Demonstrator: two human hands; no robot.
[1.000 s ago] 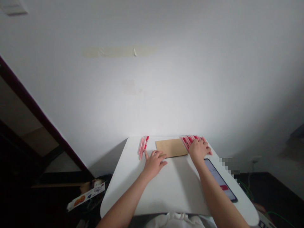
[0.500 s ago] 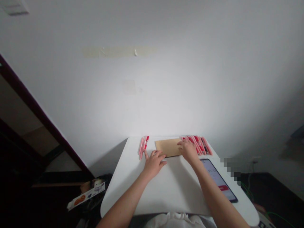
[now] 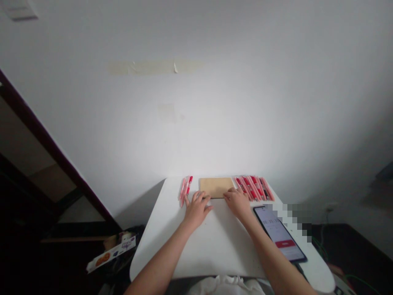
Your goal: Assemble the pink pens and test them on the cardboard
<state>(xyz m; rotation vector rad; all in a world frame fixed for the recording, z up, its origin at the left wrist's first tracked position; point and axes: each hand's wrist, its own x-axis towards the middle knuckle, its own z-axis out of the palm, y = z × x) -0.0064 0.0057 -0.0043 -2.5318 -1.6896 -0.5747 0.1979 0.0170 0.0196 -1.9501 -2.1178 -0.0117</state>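
A flat tan rectangle [image 3: 215, 186], perhaps a kraft-cover notebook, lies near the far edge of the white table, with a dark line along its near side. At its near left corner is my left hand [image 3: 196, 209], fingers spread and thumb apart, palm down; one finger reaches close to the pens [image 3: 186, 189] on the left. My right hand [image 3: 238, 203] has its fingers bent together at the near right corner of the tan rectangle. Just beyond that hand, a row of several pink and red pens [image 3: 256, 188] lies side by side, a few with dark parts.
A phone [image 3: 281, 233] with a lit screen lies on the table's right, beside my right forearm. The white table [image 3: 215, 250] stands against a pale wall [image 3: 202, 135]. A printed strip or box [image 3: 112, 254] and clutter sit below on the left.
My right hand has moved from the right side of the tan rectangle toward its near edge. The rectangle now lies straighter and slightly farther away. My left hand has barely shifted.
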